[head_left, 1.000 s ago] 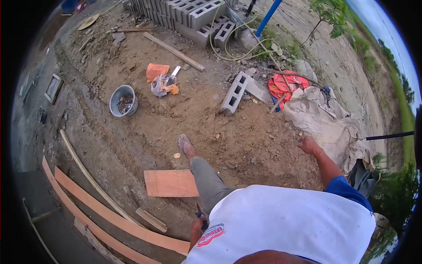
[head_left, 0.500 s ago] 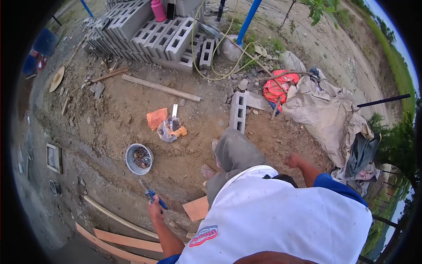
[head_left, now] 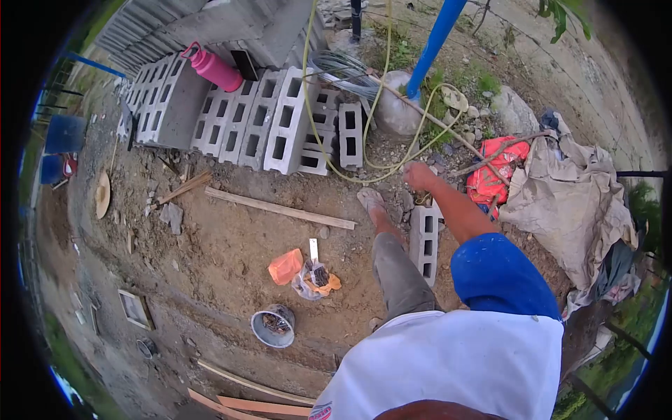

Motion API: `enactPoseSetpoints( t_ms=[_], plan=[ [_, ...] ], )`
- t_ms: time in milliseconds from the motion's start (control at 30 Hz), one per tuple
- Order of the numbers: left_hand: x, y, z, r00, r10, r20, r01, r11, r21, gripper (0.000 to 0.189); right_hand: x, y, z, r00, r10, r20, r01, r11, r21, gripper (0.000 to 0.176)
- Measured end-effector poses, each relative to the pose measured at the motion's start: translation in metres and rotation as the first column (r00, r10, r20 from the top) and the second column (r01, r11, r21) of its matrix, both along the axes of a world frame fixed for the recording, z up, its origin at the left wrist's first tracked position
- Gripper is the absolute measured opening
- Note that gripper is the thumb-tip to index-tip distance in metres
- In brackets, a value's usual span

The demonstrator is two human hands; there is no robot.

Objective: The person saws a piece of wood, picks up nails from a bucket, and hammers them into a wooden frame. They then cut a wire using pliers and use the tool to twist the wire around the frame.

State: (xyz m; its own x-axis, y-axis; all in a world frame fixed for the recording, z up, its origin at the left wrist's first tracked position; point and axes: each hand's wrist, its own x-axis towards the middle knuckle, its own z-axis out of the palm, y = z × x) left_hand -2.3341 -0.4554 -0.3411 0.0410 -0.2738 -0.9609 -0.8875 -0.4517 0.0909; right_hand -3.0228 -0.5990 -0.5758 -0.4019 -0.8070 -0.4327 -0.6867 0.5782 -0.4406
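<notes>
My right hand [head_left: 420, 176] is stretched forward with its fingers curled closed. Whatever they hold, if anything, is hidden. Below the hand in the picture stands a grey hollow block [head_left: 423, 245], with my foot [head_left: 371, 201] on the dirt to its left. Close to the hand, a yellow-green hose [head_left: 374, 168] loops over the ground beside a long wooden stick [head_left: 455, 133]. My left hand is out of view. A bucket [head_left: 273, 326] with small metal pieces in it sits on the dirt, near plastic bags [head_left: 315, 280].
Stacked hollow blocks [head_left: 255, 119] carry a pink bottle [head_left: 213, 68] and a dark phone-like slab [head_left: 244, 65]. A blue post [head_left: 434, 49] rises from a concrete lump [head_left: 399, 105]. A wooden plank [head_left: 280, 208] lies on the dirt. Crumpled sacks [head_left: 560, 189] lie at right.
I have stepped forward, nearer the blocks. My right arm has swung ahead towards the hose. My left hand, which held blue-handled pliers, has gone out of view.
</notes>
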Motion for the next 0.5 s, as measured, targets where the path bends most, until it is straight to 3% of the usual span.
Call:
enactPoseSetpoints(
  t_ms=[67, 100, 167, 267, 333, 367, 400, 467, 500],
  plan=[
    [-0.068, -0.064, 0.032, 0.981, -0.187, 0.056, 0.184, 0.982, 0.05, 0.027, -0.038, -0.081, -0.033, 0.994, -0.11, -0.018, 0.107, 0.987, -0.12, 0.039],
    [-0.099, -0.096, 0.045, 0.967, -0.243, 0.082, 0.237, 0.969, 0.076, 0.029, -0.051, -0.12, -0.029, 0.991, -0.135, -0.009, 0.133, 0.987, -0.094, 0.044],
    [-0.151, -0.15, 0.06, 0.964, -0.241, 0.116, 0.234, 0.97, 0.071, 0.033, -0.076, -0.19, -0.018, 0.982, -0.187, -0.009, 0.185, 0.98, -0.078, 0.055],
    [-0.194, -0.194, 0.058, 0.978, 0.21, 0.01, -0.208, 0.971, -0.122, 0.026, -0.102, -0.275, -0.01, 0.957, -0.29, -0.026, 0.281, 0.942, -0.183, 0.069],
    [-0.247, -0.22, 0.067, 0.834, 0.545, -0.089, -0.551, 0.813, -0.188, 0.023, -0.108, -0.316, 0.004, 0.969, -0.239, -0.059, 0.213, 0.934, -0.286, 0.072],
    [-0.266, -0.231, 0.07, 0.72, 0.678, -0.147, -0.693, 0.691, -0.205, 0.022, -0.105, -0.333, 0.005, 0.983, -0.153, -0.099, 0.092, 0.885, -0.456, 0.065],
    [-0.268, -0.235, 0.067, 0.761, 0.63, -0.155, -0.649, 0.734, -0.2, 0.021, -0.1, -0.348, 0.008, 0.985, -0.075, -0.156, -0.036, 0.795, -0.605, 0.059],
    [-0.263, -0.236, 0.062, 0.83, 0.531, -0.17, -0.556, 0.81, -0.184, 0.02, -0.091, -0.371, 0.042, 0.953, 0.301, 0.042, -0.249, 0.853, -0.458, 0.042],
    [-0.268, -0.238, 0.065, 0.889, 0.438, -0.133, -0.456, 0.871, -0.184, 0.018, -0.085, -0.372, 0.056, 0.962, 0.233, 0.142, -0.152, 0.89, -0.429, 0.042]
  ],
)
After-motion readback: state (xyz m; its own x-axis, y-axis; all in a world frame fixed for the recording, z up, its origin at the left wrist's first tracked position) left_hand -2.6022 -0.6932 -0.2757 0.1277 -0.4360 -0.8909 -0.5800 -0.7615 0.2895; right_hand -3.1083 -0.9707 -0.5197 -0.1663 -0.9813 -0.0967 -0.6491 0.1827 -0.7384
